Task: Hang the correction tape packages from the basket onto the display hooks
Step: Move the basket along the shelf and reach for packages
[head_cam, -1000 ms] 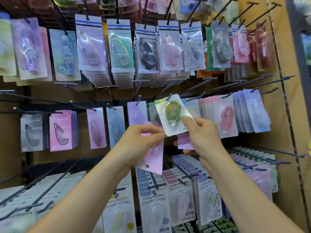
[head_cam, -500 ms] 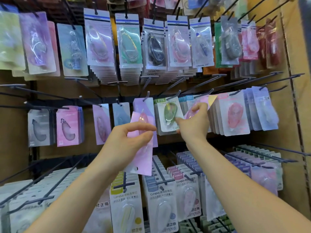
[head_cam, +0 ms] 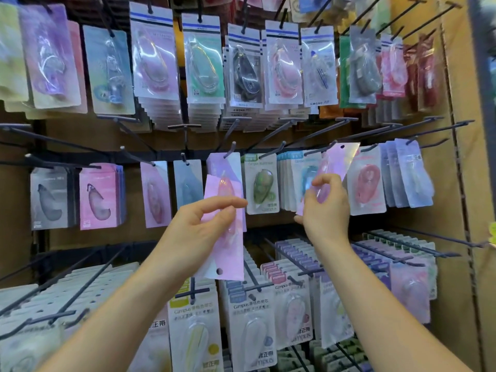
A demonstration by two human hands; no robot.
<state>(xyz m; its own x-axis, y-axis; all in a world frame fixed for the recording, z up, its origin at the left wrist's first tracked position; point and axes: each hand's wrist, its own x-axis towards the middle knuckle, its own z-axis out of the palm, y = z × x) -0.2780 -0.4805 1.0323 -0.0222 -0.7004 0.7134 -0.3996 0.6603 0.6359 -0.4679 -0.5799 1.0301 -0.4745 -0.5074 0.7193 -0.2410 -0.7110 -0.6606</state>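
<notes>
Bright, even light; shadows are faint. The shiny package (head_cam: 339, 161) in my right hand (head_cam: 324, 210) flashes white, and the pink package (head_cam: 230, 253) in my left hand (head_cam: 198, 229) looks washed out. Glare streaks the blister packs (head_cam: 155, 57) above both. Hooks (head_cam: 440, 131) far right bow; far-left packs (head_cam: 10, 49) blur.

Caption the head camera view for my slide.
Right hand holds a tilted pink package up to a display hook; left hand holds a second pink package.

A brown back board (head_cam: 16, 200) closes the display behind. Two black rails cross it from side to side, one (head_cam: 107, 157) at middle height and one (head_cam: 75, 252) lower. At the right stands a brown side panel (head_cam: 461, 210), and a dark upright post (head_cam: 483, 76) is just beside it.
</notes>
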